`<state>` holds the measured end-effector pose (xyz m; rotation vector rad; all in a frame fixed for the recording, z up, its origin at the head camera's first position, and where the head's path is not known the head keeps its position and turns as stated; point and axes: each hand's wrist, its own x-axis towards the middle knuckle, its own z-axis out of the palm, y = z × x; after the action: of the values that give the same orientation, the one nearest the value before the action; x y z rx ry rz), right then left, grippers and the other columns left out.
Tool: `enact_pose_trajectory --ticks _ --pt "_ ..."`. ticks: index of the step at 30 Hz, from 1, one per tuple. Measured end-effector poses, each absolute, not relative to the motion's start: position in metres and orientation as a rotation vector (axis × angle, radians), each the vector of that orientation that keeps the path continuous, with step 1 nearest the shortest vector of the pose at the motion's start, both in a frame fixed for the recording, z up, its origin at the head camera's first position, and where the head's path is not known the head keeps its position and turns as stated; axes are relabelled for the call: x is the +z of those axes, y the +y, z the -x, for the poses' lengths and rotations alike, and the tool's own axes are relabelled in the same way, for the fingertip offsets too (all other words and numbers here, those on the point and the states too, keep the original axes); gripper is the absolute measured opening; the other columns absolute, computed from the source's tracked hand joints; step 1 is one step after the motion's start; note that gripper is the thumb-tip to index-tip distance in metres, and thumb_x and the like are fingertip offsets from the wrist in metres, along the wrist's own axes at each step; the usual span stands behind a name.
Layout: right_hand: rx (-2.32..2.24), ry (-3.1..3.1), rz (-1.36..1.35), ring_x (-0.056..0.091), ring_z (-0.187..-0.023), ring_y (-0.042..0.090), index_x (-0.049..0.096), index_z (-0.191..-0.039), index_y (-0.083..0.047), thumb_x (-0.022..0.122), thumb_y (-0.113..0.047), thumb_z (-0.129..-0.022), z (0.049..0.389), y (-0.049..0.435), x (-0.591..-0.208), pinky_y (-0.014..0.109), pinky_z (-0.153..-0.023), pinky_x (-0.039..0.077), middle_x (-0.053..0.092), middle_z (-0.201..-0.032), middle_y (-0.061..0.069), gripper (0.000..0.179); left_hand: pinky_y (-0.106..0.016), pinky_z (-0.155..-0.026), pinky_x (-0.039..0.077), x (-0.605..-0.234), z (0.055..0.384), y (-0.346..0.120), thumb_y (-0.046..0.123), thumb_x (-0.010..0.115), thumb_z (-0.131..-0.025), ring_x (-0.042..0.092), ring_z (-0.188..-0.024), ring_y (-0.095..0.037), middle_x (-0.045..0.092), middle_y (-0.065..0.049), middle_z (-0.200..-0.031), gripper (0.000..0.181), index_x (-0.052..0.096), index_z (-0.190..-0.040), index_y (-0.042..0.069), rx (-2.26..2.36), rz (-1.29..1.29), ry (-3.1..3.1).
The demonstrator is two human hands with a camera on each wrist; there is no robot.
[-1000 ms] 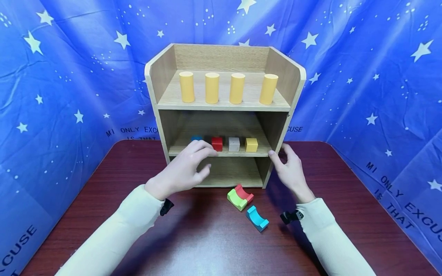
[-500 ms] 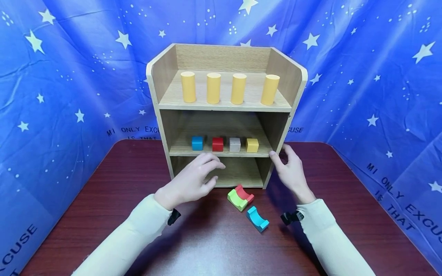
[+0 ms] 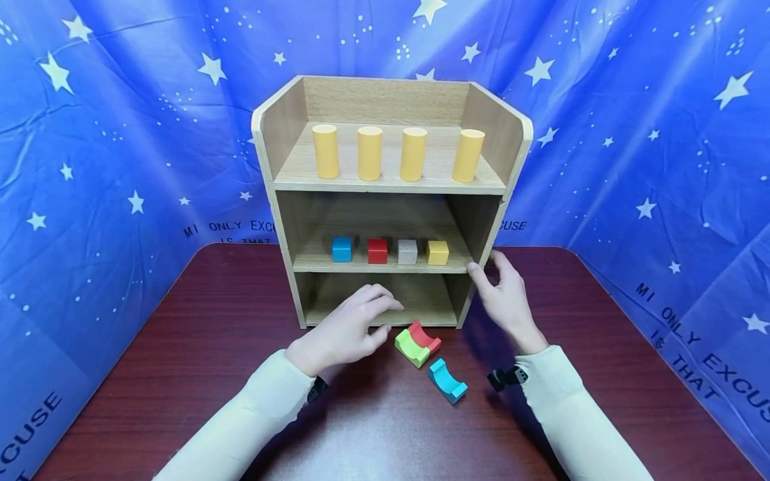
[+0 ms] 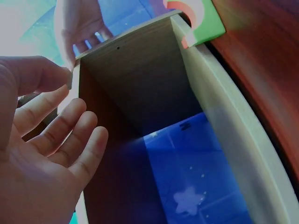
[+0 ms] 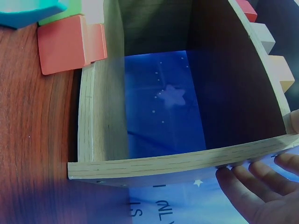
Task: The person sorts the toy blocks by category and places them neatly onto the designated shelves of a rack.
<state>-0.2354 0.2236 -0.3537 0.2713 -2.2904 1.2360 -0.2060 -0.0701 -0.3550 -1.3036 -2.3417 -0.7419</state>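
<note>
My left hand (image 3: 349, 327) hovers before the lowest level of the wooden shelf (image 3: 390, 189), holding nothing. Its fingers (image 4: 77, 161) are relaxed and apart in the left wrist view. To the right of its fingertips, a green curved block (image 3: 412, 349) touches a red curved block (image 3: 424, 338) on the table. A blue curved block (image 3: 448, 381) lies nearer to me. My right hand (image 3: 507, 298) grips the right side panel (image 5: 187, 161) of the shelf, thumb at the front edge and fingers along the outer face.
Yellow cylinders (image 3: 369, 153) stand in a row on the top level. On the middle level sit a blue cube (image 3: 342, 250), a red cube (image 3: 377, 252), a white cube (image 3: 407, 252) and a yellow cube (image 3: 437, 253). A blue starry cloth (image 3: 138, 133) surrounds the dark red table (image 3: 198, 321).
My left hand has moved down and right from the blue cube on the middle level to the lowest level's front. The right hand keeps its grip on the shelf.
</note>
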Motion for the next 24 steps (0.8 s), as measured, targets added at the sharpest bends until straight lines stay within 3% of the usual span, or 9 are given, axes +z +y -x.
enact_pose_trajectory --ticks 24 --pt "1.251 -2.29 -0.264 0.061 -0.1 0.022 0.056 -0.122 -0.005 0.06 -0.032 -0.093 0.236 0.224 -0.354 0.015 -0.077 0.046 0.063 -0.109 0.012 0.04 -0.025 -0.089 0.046 -0.393 0.222 -0.043 0.002 0.064 -0.083 0.055 -0.102 -0.014 0.055 0.002 -0.111 0.034 0.064 -0.117 0.007 -0.748 1.358 -2.635"
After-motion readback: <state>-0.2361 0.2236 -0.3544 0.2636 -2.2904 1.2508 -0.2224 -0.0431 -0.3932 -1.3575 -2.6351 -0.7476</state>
